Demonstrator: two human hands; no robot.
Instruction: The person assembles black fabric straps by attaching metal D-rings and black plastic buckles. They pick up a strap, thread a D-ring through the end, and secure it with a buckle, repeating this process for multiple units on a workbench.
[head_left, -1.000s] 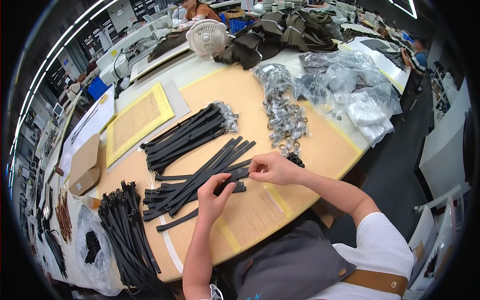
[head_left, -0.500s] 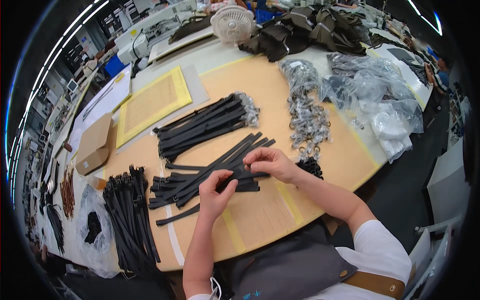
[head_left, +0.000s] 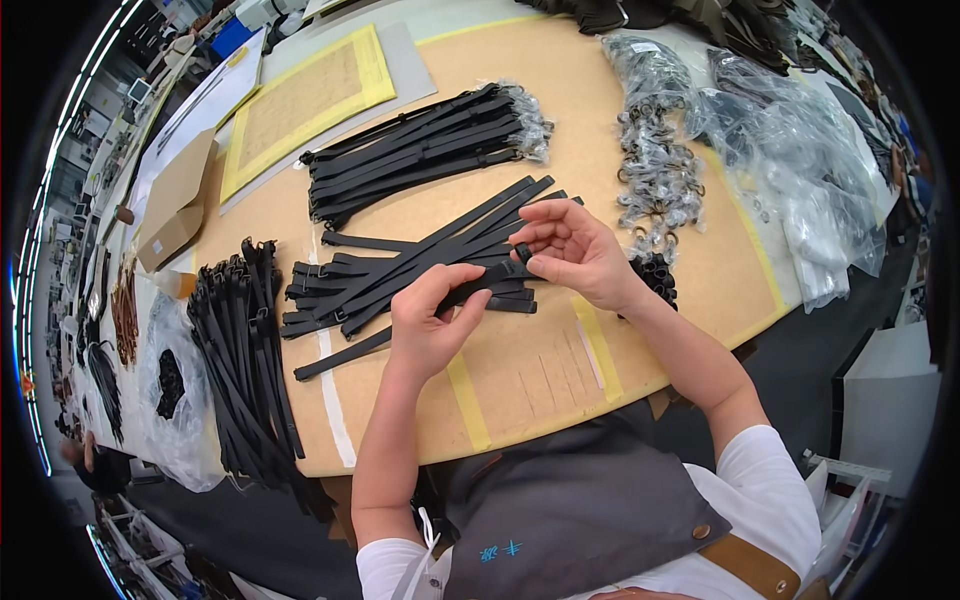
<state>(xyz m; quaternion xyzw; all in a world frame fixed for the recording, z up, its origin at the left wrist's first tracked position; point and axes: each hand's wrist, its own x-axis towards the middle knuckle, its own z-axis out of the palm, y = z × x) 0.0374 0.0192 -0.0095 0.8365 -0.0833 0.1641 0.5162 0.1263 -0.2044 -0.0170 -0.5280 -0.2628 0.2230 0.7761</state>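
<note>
My left hand [head_left: 435, 318] is closed around a black strap [head_left: 492, 274], whose end pokes out past the thumb and fingertips toward the right. Between thumb and forefinger, my right hand [head_left: 582, 255] pinches a small black loop [head_left: 523, 253], close to that strap end. Whether the loop touches the strap I cannot tell. Beneath both hands lies a loose pile of flat black straps [head_left: 385, 275], some with metal buckles. Small black rings [head_left: 655, 278] sit in a heap beside my right wrist.
Beyond the pile lies a row of black straps [head_left: 410, 155] with plastic-wrapped ends. More straps [head_left: 240, 350] hang over the table edge at left. Wrapped metal hooks [head_left: 655, 165] and clear plastic bags [head_left: 790, 170] are at right. A cardboard box [head_left: 178, 205] stands far left.
The view has tilted down toward my lap. My right hand has turned, its fingers spreading, and the small black loop now shows in its pinch. The strap end shows more clearly in my left hand.
</note>
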